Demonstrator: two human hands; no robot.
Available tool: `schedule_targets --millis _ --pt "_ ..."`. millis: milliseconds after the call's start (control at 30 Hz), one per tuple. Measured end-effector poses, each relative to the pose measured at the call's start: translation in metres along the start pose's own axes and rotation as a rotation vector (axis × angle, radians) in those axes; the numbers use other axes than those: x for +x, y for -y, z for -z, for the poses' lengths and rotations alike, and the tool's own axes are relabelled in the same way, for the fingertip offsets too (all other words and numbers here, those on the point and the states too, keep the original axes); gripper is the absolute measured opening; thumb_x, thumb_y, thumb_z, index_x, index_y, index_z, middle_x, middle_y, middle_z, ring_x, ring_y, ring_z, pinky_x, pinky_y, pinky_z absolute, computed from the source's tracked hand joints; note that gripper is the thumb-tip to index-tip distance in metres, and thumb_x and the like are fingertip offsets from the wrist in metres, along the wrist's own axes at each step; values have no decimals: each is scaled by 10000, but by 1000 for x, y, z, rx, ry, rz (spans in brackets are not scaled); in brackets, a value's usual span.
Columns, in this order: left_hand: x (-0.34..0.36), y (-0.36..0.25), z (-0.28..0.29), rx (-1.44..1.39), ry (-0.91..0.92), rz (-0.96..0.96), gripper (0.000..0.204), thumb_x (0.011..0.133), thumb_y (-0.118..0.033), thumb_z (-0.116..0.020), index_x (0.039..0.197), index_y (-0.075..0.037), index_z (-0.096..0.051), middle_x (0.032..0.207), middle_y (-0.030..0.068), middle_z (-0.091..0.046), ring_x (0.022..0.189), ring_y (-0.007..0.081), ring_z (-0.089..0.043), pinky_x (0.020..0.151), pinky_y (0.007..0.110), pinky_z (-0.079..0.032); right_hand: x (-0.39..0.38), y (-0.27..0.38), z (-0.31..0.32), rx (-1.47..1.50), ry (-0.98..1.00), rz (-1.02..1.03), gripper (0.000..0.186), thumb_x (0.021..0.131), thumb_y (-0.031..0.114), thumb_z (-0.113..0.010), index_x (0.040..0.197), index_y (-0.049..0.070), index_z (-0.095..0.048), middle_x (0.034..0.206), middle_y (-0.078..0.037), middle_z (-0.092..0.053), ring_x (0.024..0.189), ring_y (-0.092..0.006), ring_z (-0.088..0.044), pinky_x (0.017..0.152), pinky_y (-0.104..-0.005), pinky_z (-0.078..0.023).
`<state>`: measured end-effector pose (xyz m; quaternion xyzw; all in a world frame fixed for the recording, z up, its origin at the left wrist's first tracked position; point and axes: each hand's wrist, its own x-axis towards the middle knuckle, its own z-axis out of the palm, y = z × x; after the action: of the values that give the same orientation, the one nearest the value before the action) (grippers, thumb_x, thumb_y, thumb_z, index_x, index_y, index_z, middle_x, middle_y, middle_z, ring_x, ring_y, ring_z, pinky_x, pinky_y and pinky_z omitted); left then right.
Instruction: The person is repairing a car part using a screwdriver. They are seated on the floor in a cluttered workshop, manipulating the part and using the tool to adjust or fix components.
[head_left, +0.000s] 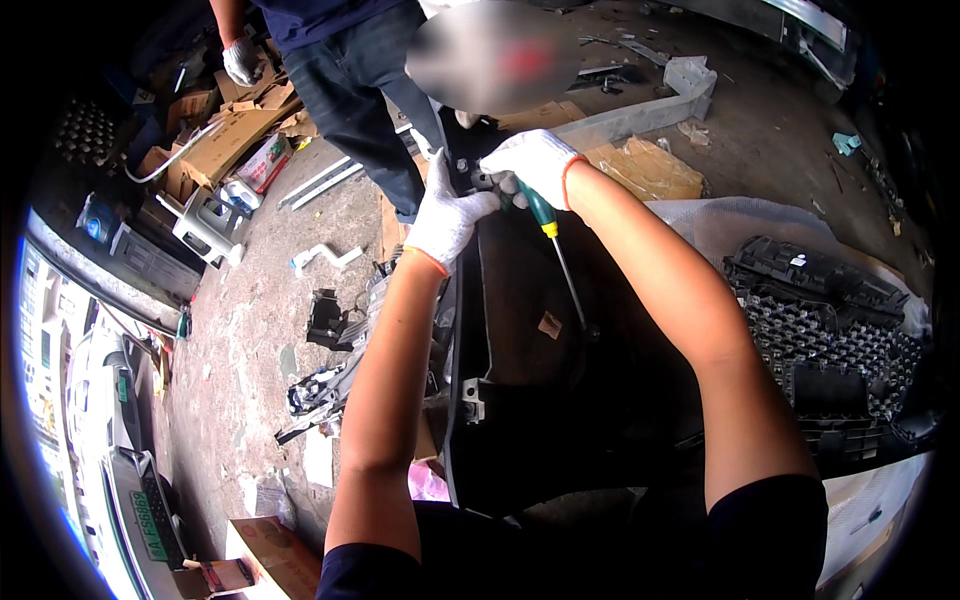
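A large black car body panel (520, 290), probably plastic, lies in front of me, its long left edge running away from me. My left hand (448, 215), in a white knit glove, straddles that edge near the far end, fingers pointing up the outer side and thumb across the inside. Just to its right, my gloved right hand (535, 165) is closed around a screwdriver (543, 212) with a green handle and yellow collar, the shaft pointing back toward me. Its fingertips are at a small metal fastener or clip (480, 180) on the panel, partly hidden.
Opposite stands a person (350, 90) with a white-gloved hand (241, 62). A black honeycomb grille (835, 340) lies on wrapping at right. On the left are a grey-white stool (210, 225), cardboard (235, 145) and broken plastic parts (325, 385). A metal beam (640, 118) lies beyond.
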<state>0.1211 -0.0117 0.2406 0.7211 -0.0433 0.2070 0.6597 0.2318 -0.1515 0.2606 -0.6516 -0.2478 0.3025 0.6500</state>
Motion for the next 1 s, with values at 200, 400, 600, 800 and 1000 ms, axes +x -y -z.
schedule_targets --millis 200,400,600,800,1000 --pt "12 31 12 26 6 -31 838 816 -1 -746 1502 1 -265 1358 144 -526 1223 223 -549 1001 342 -468 26 -20 10 -719 49 451 240 903 224 -585 867 20 -706 750 -131 -693 610 -244 -683 575 -366 -548" --pt "30 67 33 652 86 -140 600 923 -322 -663 1413 -33 -470 1371 133 -551 1270 236 -505 1073 336 -388 71 -48 25 -1293 -22 834 137 827 198 -632 781 112 -727 728 -57 -719 700 -231 -719 637 -355 -557" --pt "33 57 19 -268 179 -46 579 990 -234 -555 1484 -89 -291 1377 105 -514 1293 255 -488 1082 405 -398 59 -28 3 -1287 130 785 142 882 189 -608 866 81 -700 748 -73 -706 693 -239 -702 657 -347 -554" --pt "-5 -11 -3 -62 18 73 824 727 96 -726 1452 34 -338 1233 119 -596 1106 202 -588 992 315 -460 -4 3 -9 -32 45 10 204 874 215 -684 795 28 -661 660 -58 -586 566 -162 -545 494 -321 -465" --pt "-4 -9 -6 -43 -2 73 856 710 102 -727 1464 36 -328 1201 98 -609 1073 182 -601 971 314 -474 -8 7 -8 -53 25 -10 207 868 215 -689 793 24 -658 675 -64 -592 591 -163 -550 514 -320 -471"
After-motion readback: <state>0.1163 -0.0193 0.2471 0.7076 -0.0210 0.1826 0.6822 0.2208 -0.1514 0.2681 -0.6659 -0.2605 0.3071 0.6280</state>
